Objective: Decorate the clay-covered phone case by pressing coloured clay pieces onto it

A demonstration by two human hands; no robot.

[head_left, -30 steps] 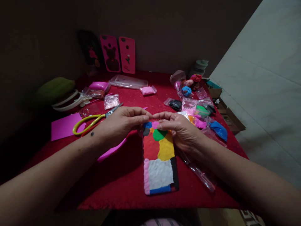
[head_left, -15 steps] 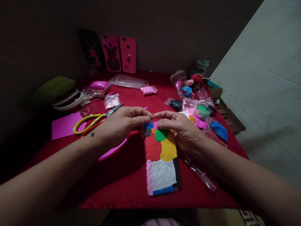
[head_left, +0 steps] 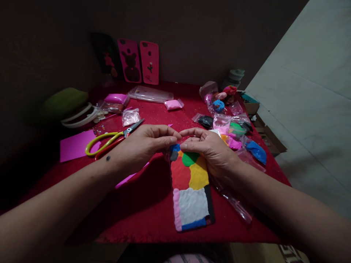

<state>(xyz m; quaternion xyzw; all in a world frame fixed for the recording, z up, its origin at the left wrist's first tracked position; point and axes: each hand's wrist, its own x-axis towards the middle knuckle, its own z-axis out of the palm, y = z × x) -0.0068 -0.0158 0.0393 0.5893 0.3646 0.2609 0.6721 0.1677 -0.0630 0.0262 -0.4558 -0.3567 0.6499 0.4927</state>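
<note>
A clear phone case [head_left: 181, 175] covered with patches of coloured clay lies on the red cloth in front of me. The patches are red, yellow, green, white, pink, blue and black. My left hand [head_left: 156, 140] is closed at its far left corner, thumb and fingers pinched together. My right hand [head_left: 211, 146] grips the far right end, its thumb lying across the top just above the green patch. The fingertips of both hands nearly meet there and hide the far edge of the case. Scissors [head_left: 109, 143] with yellow and red handles lie by my left wrist.
Pink paper [head_left: 72, 148] lies at the left. Bagged clay, such as a blue pack [head_left: 256, 151], is heaped at the right. A clear case [head_left: 150, 94] lies farther back. Decorated phone cases [head_left: 149, 63] lean on the wall. A green rounded object [head_left: 65, 104] sits at left.
The far end of the clay-covered case has slipped farther under my right thumb, and the case has shifted slightly right and toward me. My left hand has barely moved.
</note>
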